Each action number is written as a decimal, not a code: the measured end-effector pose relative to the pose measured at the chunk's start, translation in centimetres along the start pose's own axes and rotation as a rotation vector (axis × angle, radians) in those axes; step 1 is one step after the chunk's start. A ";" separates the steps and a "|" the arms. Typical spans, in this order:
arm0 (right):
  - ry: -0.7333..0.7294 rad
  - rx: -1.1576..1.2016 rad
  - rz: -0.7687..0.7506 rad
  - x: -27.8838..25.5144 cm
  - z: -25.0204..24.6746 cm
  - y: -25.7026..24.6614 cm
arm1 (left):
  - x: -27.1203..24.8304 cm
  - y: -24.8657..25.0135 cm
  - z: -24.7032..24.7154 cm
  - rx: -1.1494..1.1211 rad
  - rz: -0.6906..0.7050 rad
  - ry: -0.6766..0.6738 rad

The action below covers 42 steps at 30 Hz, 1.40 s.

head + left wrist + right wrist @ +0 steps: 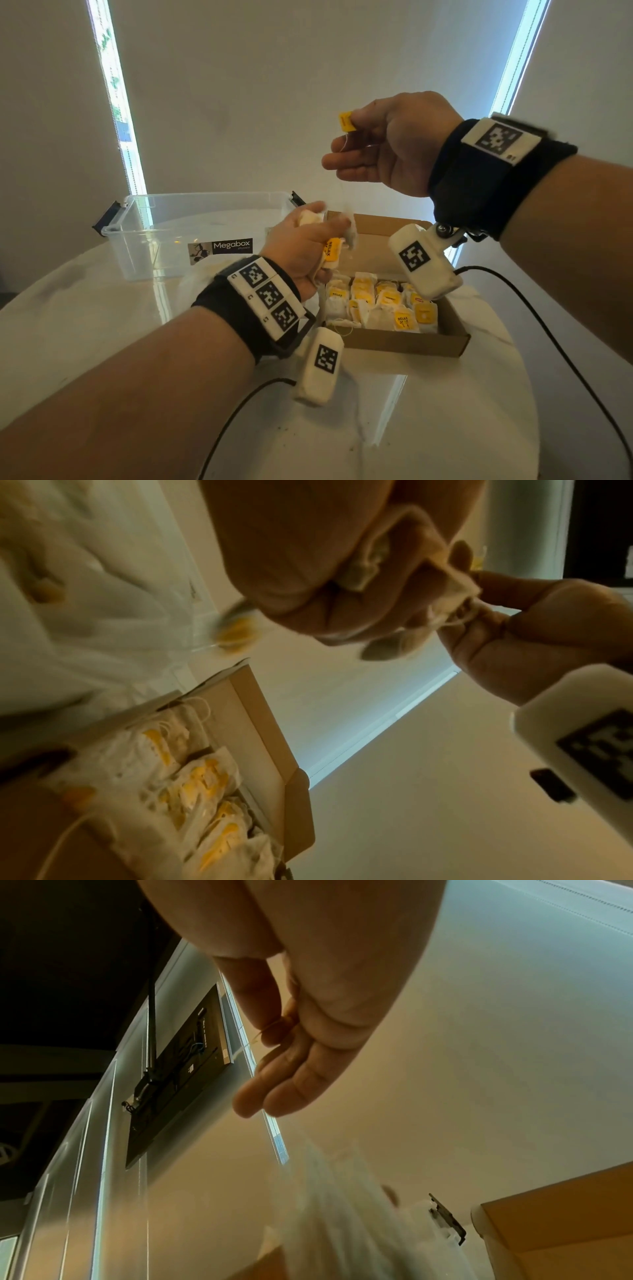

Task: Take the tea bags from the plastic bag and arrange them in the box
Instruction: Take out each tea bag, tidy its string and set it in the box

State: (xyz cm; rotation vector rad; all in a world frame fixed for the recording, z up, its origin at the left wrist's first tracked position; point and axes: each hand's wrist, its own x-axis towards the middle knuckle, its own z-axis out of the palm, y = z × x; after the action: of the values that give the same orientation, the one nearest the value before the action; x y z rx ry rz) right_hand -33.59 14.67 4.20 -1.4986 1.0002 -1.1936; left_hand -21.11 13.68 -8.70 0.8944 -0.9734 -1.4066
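My left hand (310, 240) grips a clump of tea bags (310, 218) above the left edge of the open cardboard box (404, 344); a yellow "RELAX" tag (331, 252) hangs from the clump. Higher up, my right hand (356, 135) pinches a yellow tag (346, 120), and its thin string runs down to a tea bag (350, 224) at the left hand. Several tea bags (380, 303) lie in rows inside the box. The left wrist view shows the left hand (308, 569) closed round the tea bags (371, 558), with the crumpled plastic bag (103, 620) beside the box (260, 723).
A clear lidless "Megabox" storage tub (164, 219) stands behind the left hand on the round white table (85, 325). Black cables (548, 339) trail over the table from both wrist cameras. The table edge curves close on the right and front.
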 end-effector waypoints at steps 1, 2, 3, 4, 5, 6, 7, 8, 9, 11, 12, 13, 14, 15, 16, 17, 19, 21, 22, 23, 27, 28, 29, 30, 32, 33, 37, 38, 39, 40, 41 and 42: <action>0.000 0.010 0.002 0.0 0.0 0.0 | -0.2 0.0 0.2 0.030 0.003 -0.058; 0.003 0.019 0.004 0.0 -0.1 0.1 | -0.5 0.0 0.3 0.061 0.006 -0.105; 0.008 0.026 0.007 0.0 -0.1 0.1 | -0.7 -0.1 0.5 0.079 0.010 -0.129; 0.015 0.032 0.010 -0.1 -0.2 0.1 | -0.8 -0.1 0.6 0.081 0.009 -0.128; 0.022 0.035 0.014 -0.2 -0.3 0.0 | -0.9 -0.2 0.7 0.080 0.007 -0.113; 0.030 0.036 0.020 -0.4 -0.5 0.0 | -1.1 -0.2 0.8 0.079 0.003 -0.097; 0.035 0.038 0.024 -0.5 -0.6 -0.1 | -1.2 -0.2 0.8 0.081 0.004 -0.083; 0.039 0.037 0.027 -0.7 -0.7 -0.1 | -1.4 -0.1 0.9 0.081 0.002 -0.077; 0.043 0.021 0.029 -0.9 -0.9 -0.2 | -1.5 0.0 1.0 0.078 0.001 -0.074; 0.043 -0.109 0.015 -1.3 -1.5 -0.3 | -1.7 0.1 0.9 0.064 -0.005 -0.073; 0.024 -0.211 0.009 -1.5 -2.0 -0.4 | -1.9 0.2 0.9 0.068 -0.009 -0.068; -0.014 -0.321 0.014 -1.7 -2.5 -0.4 | -1.9 0.3 0.9 0.083 -0.006 -0.060; -0.070 -0.431 0.033 -1.9 -3.0 -0.4 | -2.1 0.4 1.0 0.101 0.000 -0.052; -0.138 -0.543 0.060 -2.1 -3.5 -0.4 | -2.2 0.5 1.2 0.115 0.010 -0.048; -0.210 -0.661 0.091 -2.3 -3.8 -0.3 | -2.3 0.6 1.4 0.125 0.017 -0.051; -0.275 -0.779 0.117 -2.5 -4.0 -0.1 | -2.4 0.7 1.6 0.130 0.020 -0.062; -0.342 -0.947 0.142 -2.8 -4.1 0.3 | -2.6 0.7 2.0 0.127 0.003 -0.103; -0.336 -1.000 0.138 -2.9 -4.2 0.7 | -2.7 0.7 2.2 0.099 -0.027 -0.167; -0.326 -1.003 0.141 -2.9 -4.3 0.8 | -2.8 0.7 2.3 0.080 -0.045 -0.193; -0.321 -1.000 0.148 -2.9 -4.4 0.9 | -2.8 0.6 2.3 0.063 -0.061 -0.204; -0.301 -1.033 0.141 -2.7 -4.8 1.2 | -2.8 0.3 2.2 0.073 -0.063 -0.184; -0.293 -1.053 0.133 -2.7 -4.8 1.3 | -2.7 0.2 2.2 0.099 -0.057 -0.184; -0.282 -1.069 0.126 -2.6 -4.7 1.4 | -2.6 0.1 2.3 0.125 -0.049 -0.180; -0.265 -1.074 0.117 -2.5 -4.8 1.6 | -2.6 0.0 2.2 0.144 -0.045 -0.171; -0.205 -1.049 0.109 -2.2 -5.3 2.4 | -2.2 -0.4 2.4 0.150 -0.059 -0.146; -0.188 -1.030 0.111 -2.0 -5.8 2.8 | -2.1 -0.5 2.6 0.148 -0.070 -0.135; -0.275 -0.918 0.147 -2.1 -7.8 4.1 | -1.7 -1.4 3.8 0.191 -0.126 -0.119; -0.286 -0.899 0.152 -2.1 -8.3 4.5 | -1.6 -1.7 4.2 0.205 -0.142 -0.119; -0.298 -0.885 0.162 -2.1 -8.7 4.8 | -1.5 -2.1 4.6 0.219 -0.156 -0.121; -0.311 -0.876 0.177 -2.1 -9.2 5.2 | -1.5 -2.4 5.0 0.229 -0.176 -0.127; -0.319 -0.874 0.195 -2.0 -9.6 5.7 | -1.4 -2.7 5.3 0.234 -0.205 -0.134; -0.316 -0.886 0.210 -1.9 -10.1 6.1 | -1.3 -2.9 5.5 0.239 -0.243 -0.135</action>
State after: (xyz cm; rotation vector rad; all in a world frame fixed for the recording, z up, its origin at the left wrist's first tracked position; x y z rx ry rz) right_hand -44.12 13.36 -1.32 -2.0917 1.5101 -0.3169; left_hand -27.24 15.33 -9.43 1.1360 -1.1841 -1.5936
